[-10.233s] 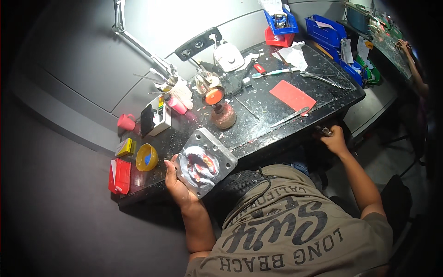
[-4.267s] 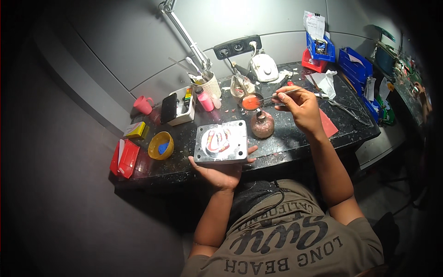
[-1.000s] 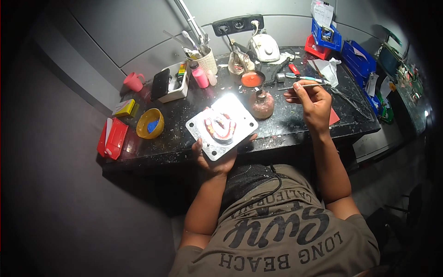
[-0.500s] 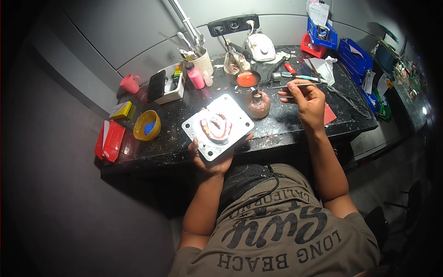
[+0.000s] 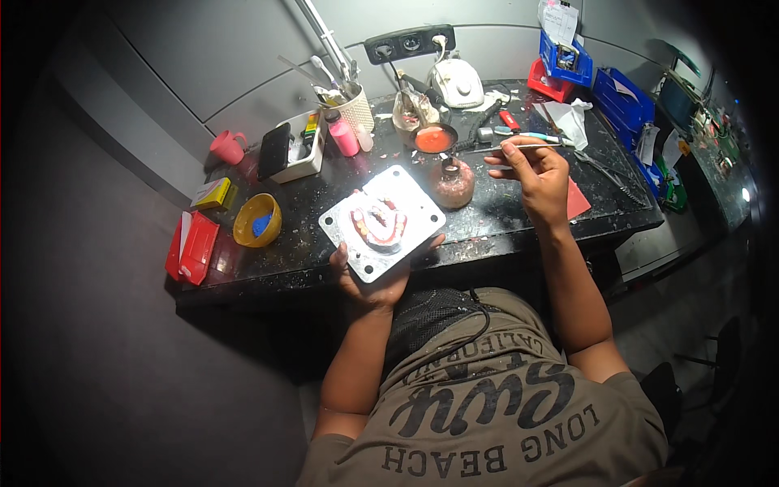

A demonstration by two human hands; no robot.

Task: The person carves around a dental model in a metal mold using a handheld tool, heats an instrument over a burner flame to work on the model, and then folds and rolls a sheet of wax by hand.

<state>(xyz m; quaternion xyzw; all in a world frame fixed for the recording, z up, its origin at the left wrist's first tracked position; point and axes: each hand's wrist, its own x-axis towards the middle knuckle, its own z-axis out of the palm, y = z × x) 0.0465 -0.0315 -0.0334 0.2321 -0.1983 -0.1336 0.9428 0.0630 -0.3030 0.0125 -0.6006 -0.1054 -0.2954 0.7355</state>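
Note:
My left hand [image 5: 365, 280] supports a square silvery metal plate [image 5: 410, 203] from below, fingers wrapped round its edges; it has corner holes and a horseshoe-shaped dental model [image 5: 380, 235] with teeth and reddish-pink material. My right hand [image 5: 533, 183] pinches a thin metal instrument [image 5: 535, 146] held level above the bench, its left end close to the burner top. Just left of that hand stands a rounded spirit burner [image 5: 453, 188], and behind it a dark round dish [image 5: 436, 140] holds orange-red material. A red flat sheet [image 5: 578, 203] lies partly behind my right hand.
On the black bench [image 5: 292, 243] are a yellow bowl [image 5: 251, 211], red tray [image 5: 199, 247], pink mug [image 5: 227, 148], pink bottle [image 5: 345, 140], white box [image 5: 300, 166], tool cup [image 5: 357, 109], white control unit [image 5: 458, 85] and pliers [image 5: 608, 174]. Blue bins [image 5: 625, 101] stand right.
My right hand has risen from below the bench edge ten seconds ago and now holds the instrument; lately it moved slightly left toward the burner. The plate in my left hand has turned and tilted.

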